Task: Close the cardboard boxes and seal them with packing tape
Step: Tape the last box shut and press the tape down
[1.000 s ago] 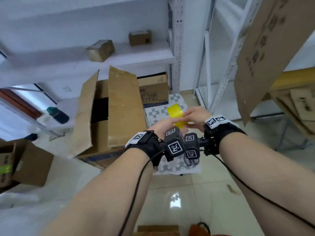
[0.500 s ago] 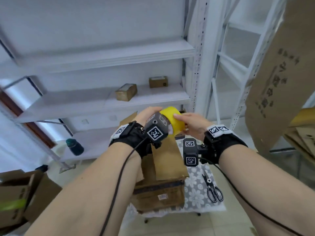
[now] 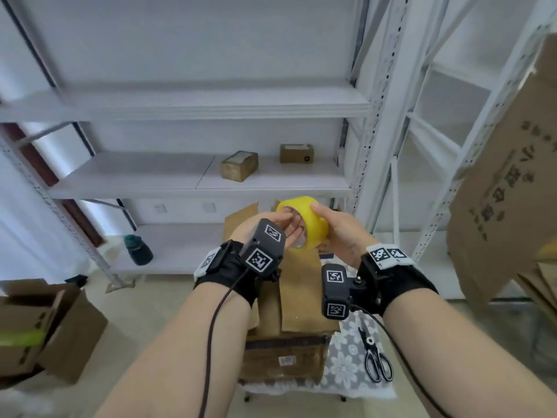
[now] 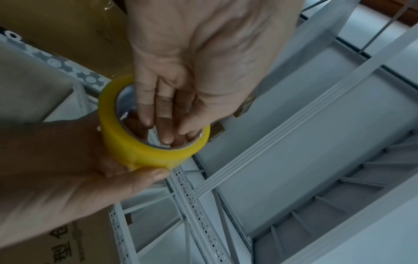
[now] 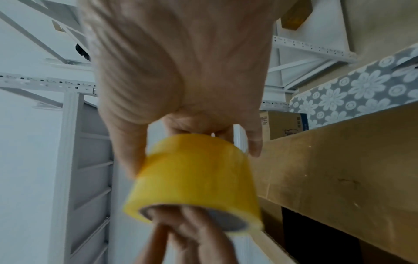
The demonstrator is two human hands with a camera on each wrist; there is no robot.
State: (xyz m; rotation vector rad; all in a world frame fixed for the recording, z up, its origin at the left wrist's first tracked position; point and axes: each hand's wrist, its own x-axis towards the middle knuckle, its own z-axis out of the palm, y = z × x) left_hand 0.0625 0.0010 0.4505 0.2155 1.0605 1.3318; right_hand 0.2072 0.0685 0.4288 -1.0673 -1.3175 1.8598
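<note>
Nearest the camera, both forearms reach up the middle of the head view, each with a black wrist strap carrying a tagged camera block. The left hand (image 3: 272, 226) has its straight fingers (image 4: 158, 110) pushed into the core of the yellow tape roll (image 3: 304, 226), so the roll sits threaded on them; the thumb's position is not clear. The right hand (image 3: 337, 233) grips the roll from its outer side, thumb on the yellow band and fingers curled round the far edge, as the right wrist view confirms. The roll is held in the air at frame centre, above the cardboard box (image 3: 286, 336).

That box stands directly below the hands at 6 o'clock from the roll, on a grey floral cloth (image 3: 343, 360), with its top flaps standing open. Black-handled scissors (image 3: 375, 360) lie on the cloth at 3 o'clock from the box, just beside it.

At 9 o'clock on the floor, well apart, sits a second open box (image 3: 45, 330). At 3 o'clock, a large printed cardboard sheet (image 3: 506, 188) leans at the frame edge.

Farther back, white metal shelving (image 3: 211, 104) fills 12 o'clock. Its middle shelf carries two small boxes (image 3: 239, 165), and a dark bottle (image 3: 137, 250) stands on the lowest shelf at 10 o'clock.
</note>
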